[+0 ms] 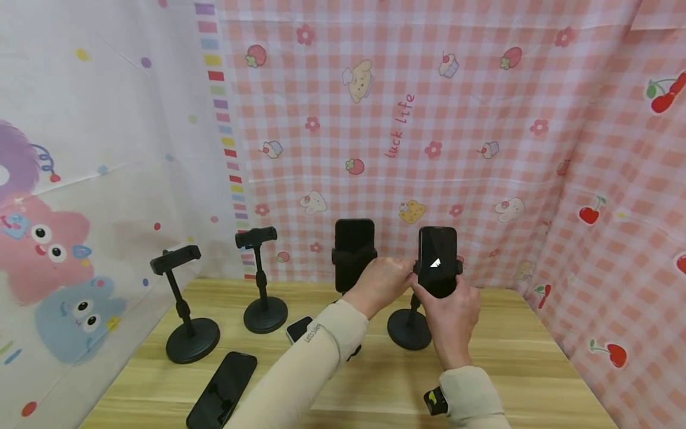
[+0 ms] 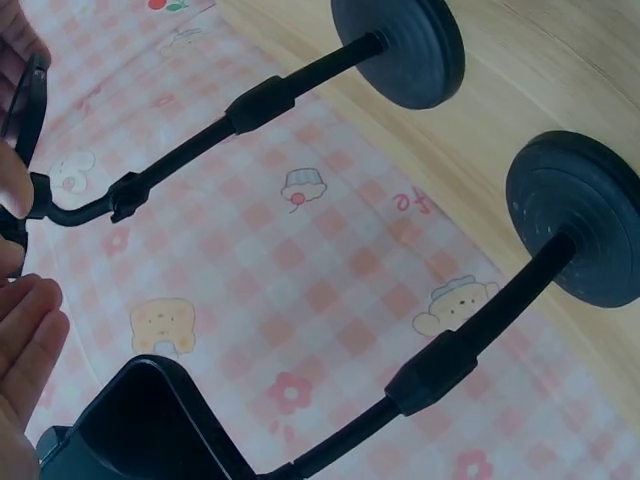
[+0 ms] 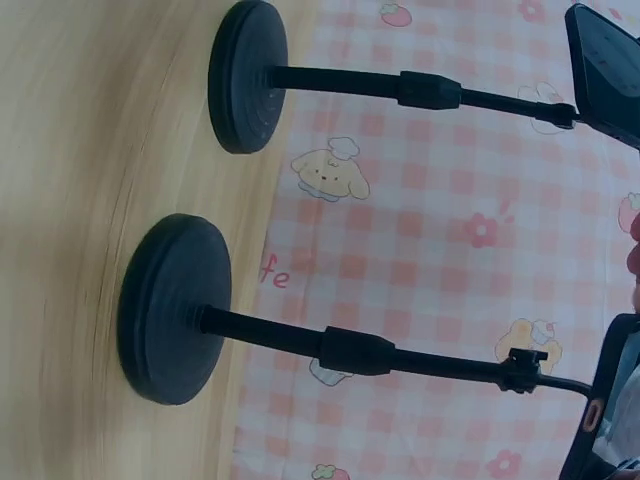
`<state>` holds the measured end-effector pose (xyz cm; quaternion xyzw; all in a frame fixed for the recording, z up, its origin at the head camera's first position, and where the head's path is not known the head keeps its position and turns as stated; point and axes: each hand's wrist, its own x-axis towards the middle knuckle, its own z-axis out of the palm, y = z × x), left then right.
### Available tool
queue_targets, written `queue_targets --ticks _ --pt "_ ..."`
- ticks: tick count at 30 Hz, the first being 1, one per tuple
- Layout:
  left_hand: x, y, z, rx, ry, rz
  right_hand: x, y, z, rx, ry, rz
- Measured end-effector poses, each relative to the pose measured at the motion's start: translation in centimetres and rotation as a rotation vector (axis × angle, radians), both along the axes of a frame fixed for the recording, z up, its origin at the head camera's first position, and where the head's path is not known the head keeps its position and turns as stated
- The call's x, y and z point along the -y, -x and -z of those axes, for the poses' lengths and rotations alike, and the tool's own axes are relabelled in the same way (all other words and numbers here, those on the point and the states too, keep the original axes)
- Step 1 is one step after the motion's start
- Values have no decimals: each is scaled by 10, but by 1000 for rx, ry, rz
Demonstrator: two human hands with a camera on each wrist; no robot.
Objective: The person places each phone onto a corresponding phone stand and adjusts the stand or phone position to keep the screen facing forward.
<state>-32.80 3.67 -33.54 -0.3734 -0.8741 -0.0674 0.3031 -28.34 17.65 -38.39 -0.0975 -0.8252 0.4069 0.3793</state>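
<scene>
At the right of the table, a phone stand point(image 1: 411, 328) bears a black smartphone point(image 1: 437, 262) held upright in its clamp. My left hand point(image 1: 383, 277) is at the left end of that clamp, pinching it beside the phone's edge. From below, my right hand point(image 1: 452, 313) grips the phone's lower part, thumb toward the left and fingers at the right side. In the left wrist view, left-hand fingers point(image 2: 30, 345) show close to the clamp. A second stand holding another black smartphone point(image 1: 355, 247) is just left, its base hidden behind my left arm in the head view.
Two phone stands with bare clamps, one point(image 1: 193, 339) in front and one point(image 1: 265, 314) behind, stand on the left. A dark smartphone point(image 1: 222, 390) lies flat at the front left of the wooden table point(image 1: 391, 396). Another small device point(image 1: 299, 328) lies partly behind my sleeve.
</scene>
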Motion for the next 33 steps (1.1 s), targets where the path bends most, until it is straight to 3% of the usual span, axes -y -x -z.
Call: queue_targets --ticks 4,8,12,17,25,29,33 --pt "-2 -2 5 13 3 2 -1 0 0 -5 4 11" --pt "-2 -2 9 107 -117 -15 -2 -3 0 15 -5 -5" --pt "-5 -3 4 201 -238 -24 -7 -4 -2 25 15 -47" --pt "-12 -3 0 351 -343 -24 -23 0 -8 80 95 -143" --pt "-16 -4 -2 514 -405 -58 -51 21 -26 183 117 -422" --pt "-16 -3 -3 557 -427 -62 -56 25 -29 218 149 -513" --pt "-15 -1 -3 576 -444 -65 -54 26 -30 224 182 -524"
